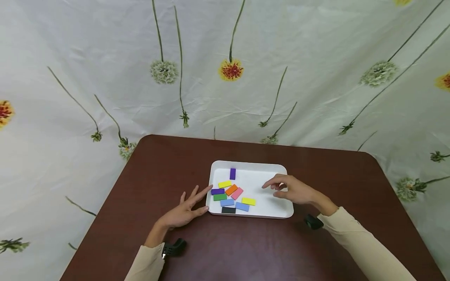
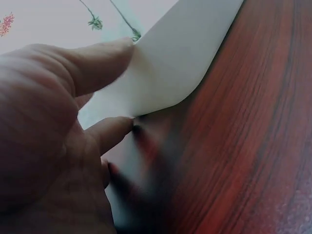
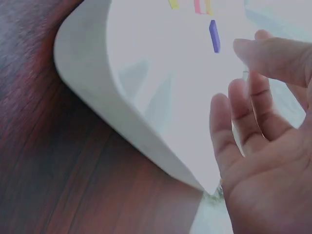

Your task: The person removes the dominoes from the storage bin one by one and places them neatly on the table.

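A white tray (image 1: pixel 270 211) holds several small coloured blocks, mostly gathered in its left half. One purple block (image 1: pixel 233 174) lies apart near the far rim; a yellow block (image 1: pixel 249 201), a pink block (image 1: pixel 237 193), an orange block (image 1: pixel 231 190), a green block (image 1: pixel 220 197) and a black block (image 1: pixel 229 210) lie lower down. My left hand (image 1: pixel 184 210) touches the tray's left side with spread fingers, thumb at the near corner. Over the tray's right part hovers my right hand (image 1: pixel 293 189), its fingers loosely bent and holding nothing; in the right wrist view a purple block (image 3: pixel 214 36) shows beyond the fingertips.
The tray stands on a dark reddish-brown table (image 1: pixel 168 164) with rounded far corners. Behind it hangs a pale cloth (image 1: pixel 204 89) printed with flowers. Each wrist wears a dark strapped device, the left device (image 1: pixel 174 248) close over the table.
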### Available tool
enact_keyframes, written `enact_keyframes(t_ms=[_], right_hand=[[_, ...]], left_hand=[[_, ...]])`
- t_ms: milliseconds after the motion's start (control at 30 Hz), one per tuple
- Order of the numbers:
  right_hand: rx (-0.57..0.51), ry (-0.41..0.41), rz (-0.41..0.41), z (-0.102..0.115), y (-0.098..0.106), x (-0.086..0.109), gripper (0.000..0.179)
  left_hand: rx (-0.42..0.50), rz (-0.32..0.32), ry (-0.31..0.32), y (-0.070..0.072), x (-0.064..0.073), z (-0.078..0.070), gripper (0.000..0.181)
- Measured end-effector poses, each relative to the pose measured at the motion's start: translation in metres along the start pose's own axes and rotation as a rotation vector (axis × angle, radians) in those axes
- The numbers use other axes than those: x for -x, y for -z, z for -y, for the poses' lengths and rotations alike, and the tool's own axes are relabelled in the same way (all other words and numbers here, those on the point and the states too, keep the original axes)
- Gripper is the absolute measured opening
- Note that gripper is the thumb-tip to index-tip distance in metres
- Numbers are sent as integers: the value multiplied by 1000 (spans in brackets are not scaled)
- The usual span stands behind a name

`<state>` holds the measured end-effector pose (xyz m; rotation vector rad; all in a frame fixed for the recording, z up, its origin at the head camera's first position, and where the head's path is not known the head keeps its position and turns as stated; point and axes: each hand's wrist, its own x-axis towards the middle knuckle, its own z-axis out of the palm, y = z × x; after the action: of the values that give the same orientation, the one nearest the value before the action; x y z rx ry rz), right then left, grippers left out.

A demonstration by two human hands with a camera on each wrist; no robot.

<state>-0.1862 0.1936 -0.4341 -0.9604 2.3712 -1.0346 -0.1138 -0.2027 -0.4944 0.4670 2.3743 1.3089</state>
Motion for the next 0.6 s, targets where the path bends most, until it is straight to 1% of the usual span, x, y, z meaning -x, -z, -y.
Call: enact_keyframes(t_ms=[100, 200, 300, 433, 600], right_hand=[[-51, -29, 74, 1, -4, -15, 31], [-83, -54, 146, 0, -5, -28, 30], [-116, -74, 219, 1, -7, -43, 31], [-150, -102, 296, 1, -12, -60, 34], [-178, -92, 370, -1, -19, -74, 38]], left_hand=[[-13, 13, 7, 2, 3, 0, 71], [-7, 4, 15, -1, 1, 0, 71], [-3, 1, 19, -1, 1, 0, 71], [4, 5, 10, -2, 2, 1, 70], [4, -2, 10, -3, 1, 0, 70]])
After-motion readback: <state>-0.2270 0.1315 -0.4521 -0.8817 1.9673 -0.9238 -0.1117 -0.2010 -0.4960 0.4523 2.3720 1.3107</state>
